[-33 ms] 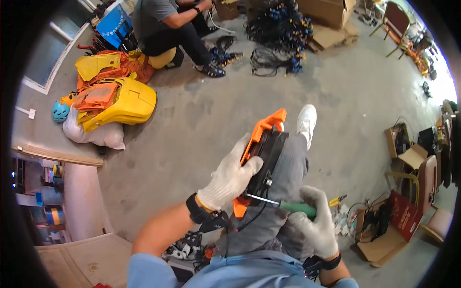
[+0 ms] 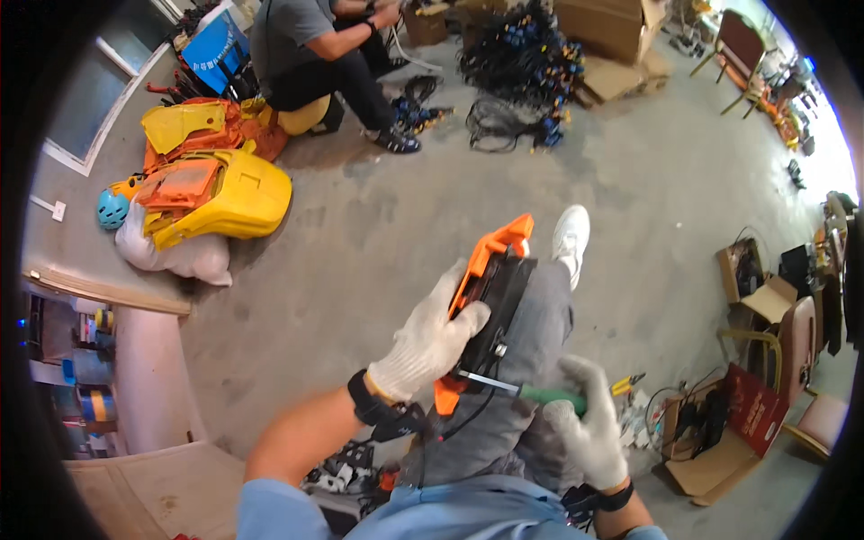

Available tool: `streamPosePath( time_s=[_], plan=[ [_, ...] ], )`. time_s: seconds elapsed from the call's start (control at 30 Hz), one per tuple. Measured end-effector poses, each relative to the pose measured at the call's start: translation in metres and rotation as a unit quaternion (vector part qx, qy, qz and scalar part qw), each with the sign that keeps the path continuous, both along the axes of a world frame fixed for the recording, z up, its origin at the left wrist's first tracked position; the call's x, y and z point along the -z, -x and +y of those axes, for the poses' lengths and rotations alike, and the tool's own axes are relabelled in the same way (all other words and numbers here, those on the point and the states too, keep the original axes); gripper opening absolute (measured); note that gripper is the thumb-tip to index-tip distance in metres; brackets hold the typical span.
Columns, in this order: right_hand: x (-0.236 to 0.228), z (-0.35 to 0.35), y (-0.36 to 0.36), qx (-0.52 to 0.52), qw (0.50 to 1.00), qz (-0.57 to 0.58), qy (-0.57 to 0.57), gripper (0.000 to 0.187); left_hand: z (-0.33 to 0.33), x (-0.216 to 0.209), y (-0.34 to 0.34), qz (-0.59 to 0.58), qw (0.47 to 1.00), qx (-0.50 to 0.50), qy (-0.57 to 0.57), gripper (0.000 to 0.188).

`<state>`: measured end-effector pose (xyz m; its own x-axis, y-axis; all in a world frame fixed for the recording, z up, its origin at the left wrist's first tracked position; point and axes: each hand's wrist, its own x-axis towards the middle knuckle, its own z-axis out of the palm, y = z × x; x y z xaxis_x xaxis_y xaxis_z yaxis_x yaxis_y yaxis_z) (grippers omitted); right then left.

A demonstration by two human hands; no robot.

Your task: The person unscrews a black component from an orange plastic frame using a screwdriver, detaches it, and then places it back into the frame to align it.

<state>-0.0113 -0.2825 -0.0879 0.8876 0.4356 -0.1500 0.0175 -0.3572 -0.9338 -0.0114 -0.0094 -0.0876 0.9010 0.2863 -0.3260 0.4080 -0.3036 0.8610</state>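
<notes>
Gloved left hand (image 2: 430, 340) clamped on an orange-and-black device casing (image 2: 490, 301) resting along the raised knee; gloved right hand (image 2: 589, 430) closed on a green-handled screwdriver (image 2: 522, 391), tip at the casing's near end. Far left, yellow and orange shells (image 2: 211, 184) piled beside a seated person (image 2: 315, 54).

Both hands wear white knitted gloves: the left hand (image 2: 430, 340) and the right hand (image 2: 589, 430). A black strap circles each wrist, and the left one carries a small black device with a thin dark cable. The sleeves are light blue and pushed up the forearms. Grey trousers cover the leg, which ends in a white shoe (image 2: 571, 236).
</notes>
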Motion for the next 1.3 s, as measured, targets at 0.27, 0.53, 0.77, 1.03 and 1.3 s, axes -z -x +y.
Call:
streamPosePath(
  time_s=[0.27,0.53,0.77,1.03,1.3],
  plan=[
    [-0.008,0.009,0.002,-0.036,0.994,0.104,-0.014,0.035,0.009,0.011,0.013,-0.032,0.999,-0.025,0.029,0.070],
    [-0.002,0.008,0.005,-0.013,0.997,0.069,-0.014,0.044,0.002,0.000,0.000,0.006,0.998,-0.033,0.057,0.069],
    [-0.004,0.008,-0.001,-0.034,0.996,0.080,-0.016,0.029,0.003,0.001,0.003,0.010,0.999,-0.023,0.033,0.060],
    [-0.007,0.002,-0.001,-0.017,0.999,-0.015,-0.026,0.040,0.001,0.007,0.002,-0.016,0.997,-0.019,0.074,0.066],
    [-0.010,0.009,-0.006,-0.007,0.997,0.076,0.009,0.025,0.009,0.020,0.006,-0.011,0.999,-0.012,0.042,0.069]
  ],
)
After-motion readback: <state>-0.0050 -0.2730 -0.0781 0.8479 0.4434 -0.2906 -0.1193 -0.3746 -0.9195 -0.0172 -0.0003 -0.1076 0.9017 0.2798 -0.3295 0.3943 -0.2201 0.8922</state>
